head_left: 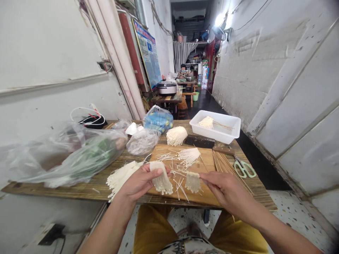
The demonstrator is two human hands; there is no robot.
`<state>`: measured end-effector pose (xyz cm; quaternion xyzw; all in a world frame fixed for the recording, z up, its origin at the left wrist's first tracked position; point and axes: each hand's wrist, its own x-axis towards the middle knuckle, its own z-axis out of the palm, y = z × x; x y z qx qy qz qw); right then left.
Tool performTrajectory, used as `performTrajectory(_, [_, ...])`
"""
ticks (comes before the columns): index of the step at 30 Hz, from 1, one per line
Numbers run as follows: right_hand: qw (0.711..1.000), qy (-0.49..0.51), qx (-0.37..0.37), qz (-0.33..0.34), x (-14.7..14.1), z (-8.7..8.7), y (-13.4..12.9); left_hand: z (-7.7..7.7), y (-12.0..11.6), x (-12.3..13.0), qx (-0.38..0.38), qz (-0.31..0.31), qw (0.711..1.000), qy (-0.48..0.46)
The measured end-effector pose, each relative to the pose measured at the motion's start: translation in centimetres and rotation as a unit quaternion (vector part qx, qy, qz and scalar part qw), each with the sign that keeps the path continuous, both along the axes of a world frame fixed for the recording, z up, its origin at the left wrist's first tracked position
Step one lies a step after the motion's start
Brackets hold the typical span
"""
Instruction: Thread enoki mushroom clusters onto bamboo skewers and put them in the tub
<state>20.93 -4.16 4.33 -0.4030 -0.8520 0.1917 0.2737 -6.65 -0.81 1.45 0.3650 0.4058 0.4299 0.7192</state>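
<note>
My left hand [140, 181] is shut on a bunch of enoki mushrooms [160, 179], which hangs with its caps downward over a wooden cutting board [203, 162]. My right hand [221, 187] pinches a smaller enoki bunch [192, 182] at its fingertips, also above the board. Loose enoki stems lie scattered on the board around a larger fanned bunch [188, 156]. A heap of enoki [122, 176] lies on the table just left of my left hand. Another trimmed bunch [176, 135] stands beyond the board.
A white plastic tray [215, 126] holds enoki and wooden skewers. Loose skewers [222, 165] and green-handled scissors [245, 169] lie right of the board. Plastic bags [76, 157] fill the table's left side. A rice cooker and a seated person are farther down the narrow room.
</note>
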Motion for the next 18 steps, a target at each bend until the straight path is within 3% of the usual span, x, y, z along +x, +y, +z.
performTrajectory(10, [1.0, -0.005, -0.002, -0.002, 0.46, -0.3, 0.04, 0.05, 0.17, 0.15, 0.023, -0.032, 0.999, 0.033])
performTrajectory(18, [1.0, -0.018, -0.001, -0.009, 0.7, -0.06, -0.02, 0.45, 0.16, 0.42, 0.039, -0.02, 0.997, 0.056])
